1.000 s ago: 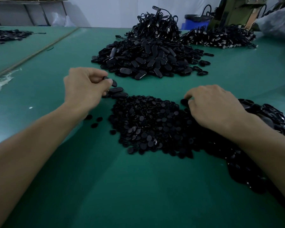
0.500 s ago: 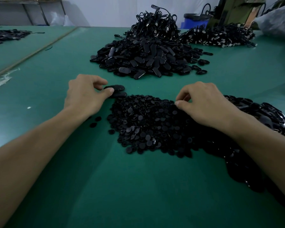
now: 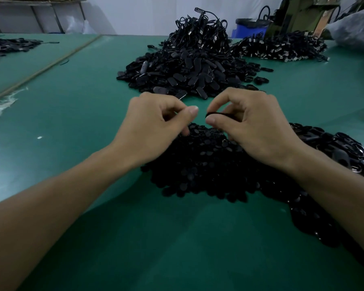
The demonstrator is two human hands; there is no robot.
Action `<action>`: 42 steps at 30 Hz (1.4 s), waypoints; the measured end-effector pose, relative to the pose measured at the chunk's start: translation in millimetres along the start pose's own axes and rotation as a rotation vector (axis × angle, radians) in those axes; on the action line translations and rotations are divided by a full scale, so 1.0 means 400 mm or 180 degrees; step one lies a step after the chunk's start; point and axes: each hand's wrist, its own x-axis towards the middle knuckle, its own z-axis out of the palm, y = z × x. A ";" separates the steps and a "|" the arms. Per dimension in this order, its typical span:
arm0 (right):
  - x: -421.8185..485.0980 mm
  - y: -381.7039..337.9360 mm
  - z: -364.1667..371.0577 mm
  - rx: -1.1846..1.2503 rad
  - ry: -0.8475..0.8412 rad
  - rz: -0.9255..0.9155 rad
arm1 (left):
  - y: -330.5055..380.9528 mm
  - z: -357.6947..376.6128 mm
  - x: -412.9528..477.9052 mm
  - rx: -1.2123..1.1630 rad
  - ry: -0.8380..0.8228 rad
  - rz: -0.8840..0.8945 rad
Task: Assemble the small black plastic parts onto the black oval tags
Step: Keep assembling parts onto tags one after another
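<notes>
At the far left a low scatter of dark pieces [image 3: 8,45] lies on the neighbouring bench, and the green table [image 3: 72,114] stretches toward me. The left hand [image 3: 156,127] hangs over the near-left edge of the heap of small black parts [image 3: 198,169], fingers curled and thumb pressed to forefinger in a tight pinch. I cannot tell whether a small part sits in that pinch, because the thumb hides it. Beyond the hands, in the middle, lies the mound of oval tags [image 3: 187,76], topped by a tangle of corded pieces [image 3: 202,32]. Just right of the left thumb, across a narrow gap, the right hand [image 3: 259,131] grasps one oval tag [image 3: 218,114] edge-on between thumb and forefinger, above the heap. Farther right, a heap of ringed pieces [image 3: 345,152] runs under the right forearm. I judge the step in hand to be the mating itself, with the right hand presenting the tag and the left presumably offering the part. As I read it, the next move calls for closing that gap, lining the part up with its seat on the tag and pressing it home. With both pieces black in dim light, alignment will likely go by feel. If the left pinch is empty, it must first pick a part from the heap below.
</notes>
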 end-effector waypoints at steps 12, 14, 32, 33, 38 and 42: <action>-0.002 -0.011 0.010 0.0858 0.0081 -0.0205 | 0.021 0.008 0.001 -0.1984 -0.0491 -0.0804; -0.002 -0.009 0.011 0.0881 0.0022 -0.0110 | 0.015 0.004 0.006 -0.2041 -0.0375 -0.0902; 0.000 -0.001 0.014 -0.0080 -0.0214 0.0424 | -0.001 0.012 0.001 -0.1670 -0.0091 -0.0765; -0.001 0.000 0.014 -0.0518 -0.0403 0.0365 | -0.004 0.011 0.003 -0.1694 0.0014 -0.0793; -0.001 0.002 0.016 -0.1137 -0.0946 0.0130 | -0.017 0.007 0.009 -0.1771 0.0383 -0.0915; -0.006 0.003 0.018 -0.0947 -0.0832 0.0079 | -0.019 0.006 0.008 -0.1790 0.0478 -0.0953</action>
